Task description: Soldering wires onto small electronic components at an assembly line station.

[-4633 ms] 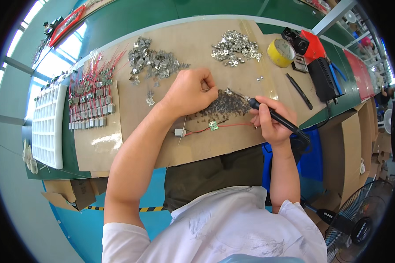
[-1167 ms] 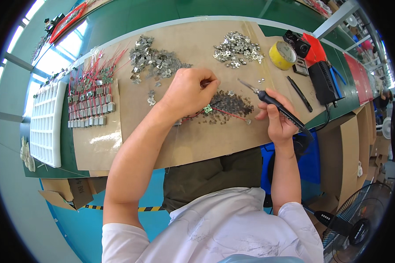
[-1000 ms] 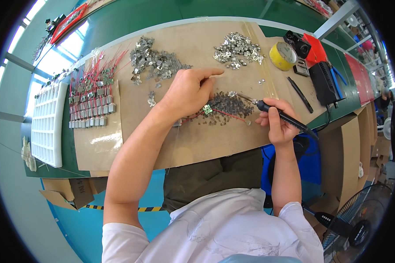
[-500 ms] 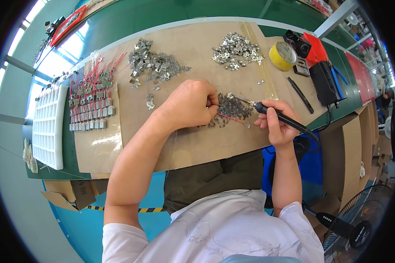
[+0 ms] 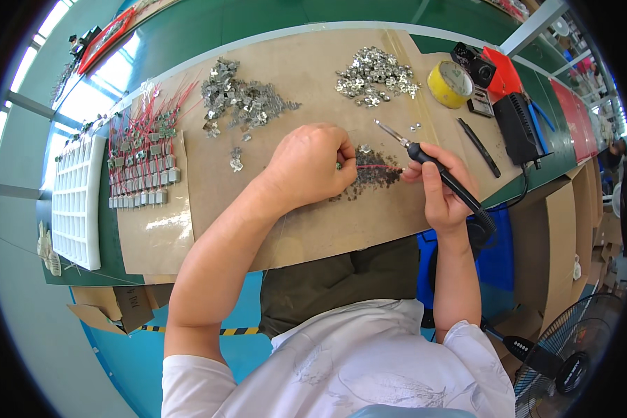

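My left hand (image 5: 308,166) is closed in a pinch over the middle of the table. A small green part (image 5: 338,166) shows between its fingers, and a red wire (image 5: 377,166) runs from there to the right. My right hand (image 5: 444,191) grips a soldering iron (image 5: 447,180), black-handled with a metal tip pointing up and left. The wire's right end reaches the fingertips of my right hand; whether they pinch it, I cannot make out. Beneath the wire lies a pile of tiny dark parts (image 5: 370,180), with a small silver piece (image 5: 364,148) at its upper edge.
Two heaps of metal pieces, a grey heap (image 5: 240,97) and a shiny heap (image 5: 375,75), lie farther back. At left are rows of red-wired components (image 5: 143,167) and a white tray (image 5: 78,202). Yellow tape (image 5: 450,84), a black pen (image 5: 478,148) and a black box (image 5: 517,129) sit at right.
The soldering iron's tip has lifted up from the dark parts. The red wire has swung up to nearly level, its free end now by my right fingertips. My left hand has shifted slightly right.
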`<state>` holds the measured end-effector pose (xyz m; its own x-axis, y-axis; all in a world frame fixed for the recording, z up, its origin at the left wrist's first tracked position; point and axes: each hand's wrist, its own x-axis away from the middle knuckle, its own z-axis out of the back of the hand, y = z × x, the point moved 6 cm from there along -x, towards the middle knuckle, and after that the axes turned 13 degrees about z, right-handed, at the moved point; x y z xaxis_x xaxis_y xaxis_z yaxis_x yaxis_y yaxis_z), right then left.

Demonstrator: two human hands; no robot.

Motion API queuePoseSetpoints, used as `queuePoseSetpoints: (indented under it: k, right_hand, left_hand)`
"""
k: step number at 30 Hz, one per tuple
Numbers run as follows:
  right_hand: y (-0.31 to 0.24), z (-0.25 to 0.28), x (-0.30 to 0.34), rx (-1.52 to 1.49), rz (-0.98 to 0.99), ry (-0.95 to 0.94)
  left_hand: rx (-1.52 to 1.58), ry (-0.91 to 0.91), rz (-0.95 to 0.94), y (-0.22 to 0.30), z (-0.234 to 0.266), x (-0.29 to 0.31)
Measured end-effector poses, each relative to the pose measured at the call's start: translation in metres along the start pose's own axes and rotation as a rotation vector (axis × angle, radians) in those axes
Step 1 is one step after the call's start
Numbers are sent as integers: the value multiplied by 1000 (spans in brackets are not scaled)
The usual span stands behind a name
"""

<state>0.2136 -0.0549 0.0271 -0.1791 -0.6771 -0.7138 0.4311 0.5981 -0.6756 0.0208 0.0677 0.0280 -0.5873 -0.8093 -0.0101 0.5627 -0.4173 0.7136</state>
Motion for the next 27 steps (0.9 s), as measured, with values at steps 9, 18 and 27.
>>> queuePoseSetpoints:
  k: [9, 18, 27]
  right_hand:
    - [-8, -10, -12, 218, 245, -104]
    - [-2, -12, 2, -99, -25, -158]
    - [3, -6, 5, -164, -164, -81]
  left_hand:
    - [71, -24, 8, 0, 1, -1]
    - [-87, 94, 5, 2, -7, 2]
    - [-153, 129, -16, 8, -7, 6]
